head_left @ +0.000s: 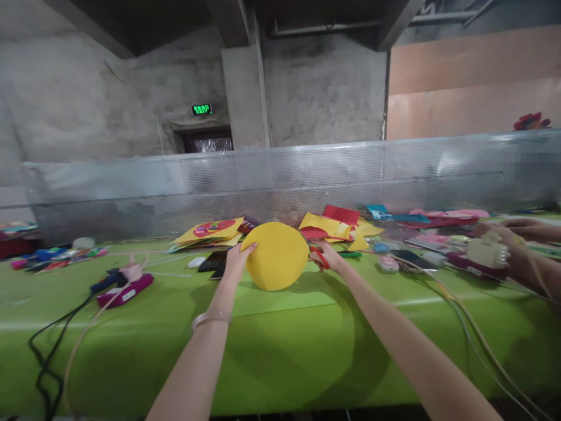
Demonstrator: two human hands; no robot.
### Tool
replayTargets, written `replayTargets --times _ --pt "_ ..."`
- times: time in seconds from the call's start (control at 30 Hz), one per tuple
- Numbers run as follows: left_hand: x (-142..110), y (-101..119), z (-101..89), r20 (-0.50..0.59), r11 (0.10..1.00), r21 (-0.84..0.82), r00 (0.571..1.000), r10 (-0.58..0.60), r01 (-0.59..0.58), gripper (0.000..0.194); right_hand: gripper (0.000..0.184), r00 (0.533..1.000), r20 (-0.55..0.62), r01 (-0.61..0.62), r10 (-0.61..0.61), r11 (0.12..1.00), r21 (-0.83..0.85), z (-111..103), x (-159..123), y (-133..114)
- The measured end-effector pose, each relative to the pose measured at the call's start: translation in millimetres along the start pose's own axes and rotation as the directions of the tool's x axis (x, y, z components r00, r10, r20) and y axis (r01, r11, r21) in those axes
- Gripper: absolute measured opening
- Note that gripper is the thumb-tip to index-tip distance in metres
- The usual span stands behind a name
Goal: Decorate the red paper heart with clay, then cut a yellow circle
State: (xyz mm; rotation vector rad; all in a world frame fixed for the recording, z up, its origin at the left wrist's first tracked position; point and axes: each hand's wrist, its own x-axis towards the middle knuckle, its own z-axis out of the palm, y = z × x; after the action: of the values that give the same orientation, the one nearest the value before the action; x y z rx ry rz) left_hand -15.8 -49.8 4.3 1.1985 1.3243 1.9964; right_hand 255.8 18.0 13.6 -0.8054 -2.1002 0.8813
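Observation:
A round yellow sheet (277,257), paper or felt, is held up above the green table. My left hand (238,260) grips its left edge, thumb on the near face. At the sheet's right edge, my right hand (329,258) has its fingers closed round red-handled scissors (319,257); their blades are mostly hidden at the rim. Behind the disc, a stack of yellow sheets with a red heart shape (214,228) lies to the left. More yellow and red pieces (335,224) lie to the right.
Dark phones (213,261) lie left of the disc. A purple box with cables (125,290) rests on the green tablecloth (280,351). Cables (456,301) trail over the right side, near another person's hands (508,234). A perforated metal panel (284,175) stands along the back.

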Motion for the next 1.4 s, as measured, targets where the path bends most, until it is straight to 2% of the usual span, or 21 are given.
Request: replayTargets --times 0.5,1.1,1.4 --pt "-0.9 1.1 -0.3 0.02 0.999 0.047 1.0 0.005 -0.006 0.045 0.022 1.0 0.013 -0.014 0.014 1.0 -0.011 -1.1 -3.3 -4.3" --pt "-5.8 6.0 1.2 0.02 0.998 0.06 1.0 0.014 -0.015 0.038 0.023 1.0 0.024 0.001 0.0 1.0 -0.03 -1.2 3.6 9.1" --pt "-4.5 3.9 0.7 0.013 0.997 0.072 1.0 0.015 -0.015 0.04 0.025 1.0 0.023 0.003 -0.001 0.997 -0.073 -2.1 -0.5 2.2"
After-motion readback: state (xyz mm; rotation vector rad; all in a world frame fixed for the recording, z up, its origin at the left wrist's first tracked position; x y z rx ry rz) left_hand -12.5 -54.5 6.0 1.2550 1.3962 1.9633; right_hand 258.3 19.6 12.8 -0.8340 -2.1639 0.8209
